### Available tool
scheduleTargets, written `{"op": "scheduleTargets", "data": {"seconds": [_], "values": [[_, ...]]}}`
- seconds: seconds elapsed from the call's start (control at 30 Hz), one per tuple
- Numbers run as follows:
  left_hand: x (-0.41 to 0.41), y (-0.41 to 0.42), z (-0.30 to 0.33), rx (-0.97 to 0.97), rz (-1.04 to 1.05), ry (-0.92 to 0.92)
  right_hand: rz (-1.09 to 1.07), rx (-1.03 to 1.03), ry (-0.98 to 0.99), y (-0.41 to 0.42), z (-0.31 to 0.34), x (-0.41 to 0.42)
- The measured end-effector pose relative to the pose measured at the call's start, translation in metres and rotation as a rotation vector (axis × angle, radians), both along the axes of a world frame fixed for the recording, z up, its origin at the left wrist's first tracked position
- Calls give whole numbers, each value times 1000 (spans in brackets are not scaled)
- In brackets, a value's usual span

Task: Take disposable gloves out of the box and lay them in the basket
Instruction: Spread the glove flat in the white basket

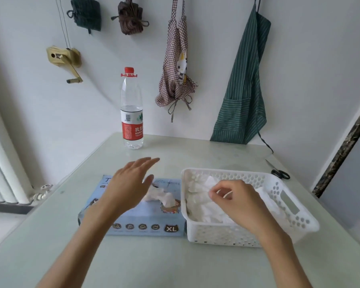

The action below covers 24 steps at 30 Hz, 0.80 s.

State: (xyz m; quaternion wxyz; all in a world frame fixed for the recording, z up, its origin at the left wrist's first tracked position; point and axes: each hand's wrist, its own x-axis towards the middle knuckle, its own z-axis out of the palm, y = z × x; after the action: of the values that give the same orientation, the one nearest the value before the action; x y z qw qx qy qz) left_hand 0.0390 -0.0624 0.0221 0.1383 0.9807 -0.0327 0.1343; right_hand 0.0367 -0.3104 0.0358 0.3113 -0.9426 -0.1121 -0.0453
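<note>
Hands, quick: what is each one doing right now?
Left hand: open, fingers straight, above the glove box, holding nothing.
Right hand: pinching a white glove over the basket.

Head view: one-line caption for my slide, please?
Left hand open above the glove box; right hand pinches a glove in the white basket.

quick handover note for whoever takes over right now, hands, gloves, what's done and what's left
Left hand: open, hovering over the glove box, holding nothing.
Right hand: over the white basket, fingers pinching a white glove there.
Box sits just left of the basket; one glove pokes from its opening.
Done: several gloves already lie in the basket.
Left: release this glove, then pull the next one from the box. How many remain inside cannot be seen.
</note>
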Motion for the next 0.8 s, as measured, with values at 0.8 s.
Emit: {"op": "scheduleTargets", "data": {"seconds": [0.8], "values": [[-4, 88, -13, -80, -16, 389, 231, 48, -19, 103, -26, 45]]}}
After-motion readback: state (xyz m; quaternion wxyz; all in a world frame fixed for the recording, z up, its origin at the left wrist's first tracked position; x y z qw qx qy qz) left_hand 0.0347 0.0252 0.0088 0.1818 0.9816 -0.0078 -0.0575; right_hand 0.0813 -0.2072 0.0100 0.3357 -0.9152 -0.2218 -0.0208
